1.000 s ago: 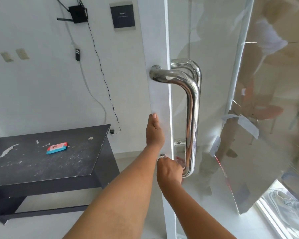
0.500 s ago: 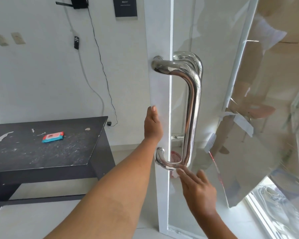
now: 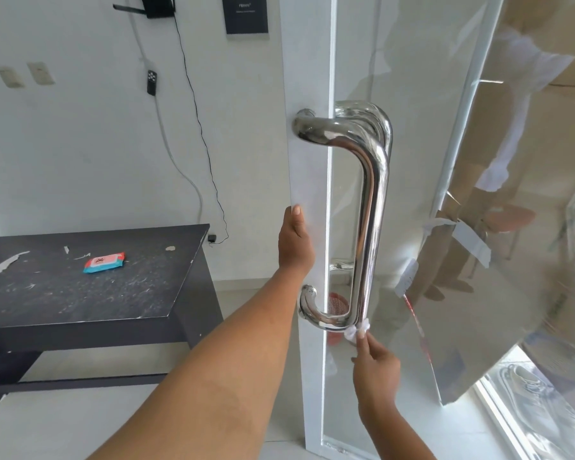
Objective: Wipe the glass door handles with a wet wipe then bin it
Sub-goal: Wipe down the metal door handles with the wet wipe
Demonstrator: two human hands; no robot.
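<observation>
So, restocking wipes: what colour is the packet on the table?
Teal packet with a pink top; head view.

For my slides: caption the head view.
Right hand pinches a wet wipe at the foot of the handle; left hand holds the door.

Left hand grips edge of glass door, thumb flat on frosted strip, just beside chrome handle. Right hand below it, fingertips pinching white wet wipe against handle's lower bend, where bar curves toward door. Second handle shows through glass, behind first. Left of door: black table, scuffed, paint chipped, with wipe pack lying flat on top. White wall behind, with dark plaque, small remote, thin cable trailing down.
</observation>
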